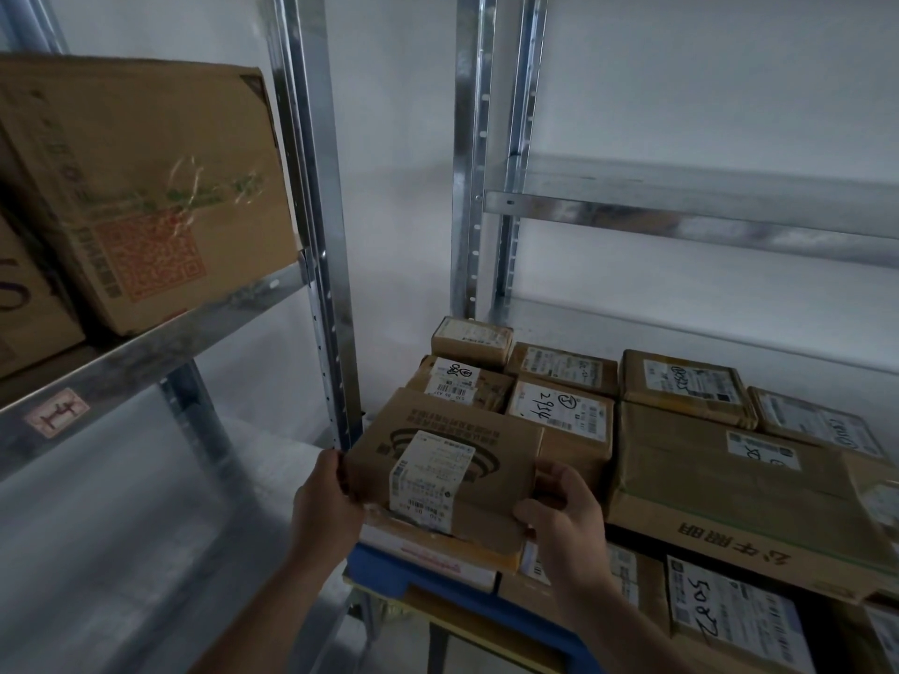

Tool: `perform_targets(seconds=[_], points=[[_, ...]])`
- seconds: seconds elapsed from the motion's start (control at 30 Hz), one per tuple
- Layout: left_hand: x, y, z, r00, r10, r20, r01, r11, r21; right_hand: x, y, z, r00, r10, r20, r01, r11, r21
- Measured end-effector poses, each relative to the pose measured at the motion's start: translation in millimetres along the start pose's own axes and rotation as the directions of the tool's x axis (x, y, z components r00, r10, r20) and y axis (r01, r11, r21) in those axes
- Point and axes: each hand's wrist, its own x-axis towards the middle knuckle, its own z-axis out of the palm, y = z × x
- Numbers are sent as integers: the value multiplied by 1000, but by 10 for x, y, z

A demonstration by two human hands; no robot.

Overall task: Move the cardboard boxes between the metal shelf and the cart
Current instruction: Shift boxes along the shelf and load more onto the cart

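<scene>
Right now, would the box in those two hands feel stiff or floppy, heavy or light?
Probably stiff: the box shows crisp edges between the left hand and right hand. Likely fairly light, being small and gripped just at its ends.

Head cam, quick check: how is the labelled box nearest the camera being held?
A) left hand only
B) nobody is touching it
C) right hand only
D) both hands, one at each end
D: the left hand grips the left end of the labelled box and the right hand grips its right end.
</scene>
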Motion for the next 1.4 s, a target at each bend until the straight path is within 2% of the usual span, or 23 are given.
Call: perform_targets(seconds=[0.23,0.53,0.97,1.2,1.4], points=[[-18,-37,10,1000,-16,16,16,1000,-4,-6,31,1,1000,-14,-7,14,1000,-20],[-80,6,-20,998,-30,54,35,995,-96,-24,33,-12,999,39,-17,-39,999,-11],[-103,117,-47,998,-20,63,25,996,-89,-5,5,-4,999,43,-31,-44,999,-25],[-161,216,-134,998,-52,38,57,989,-133,18,-137,-52,997,-50,-58,44,993,-111],[-254,362,-353,991,-136,-7,134,984,-114,8,-406,-24,983,-185,5,183,966,-184]])
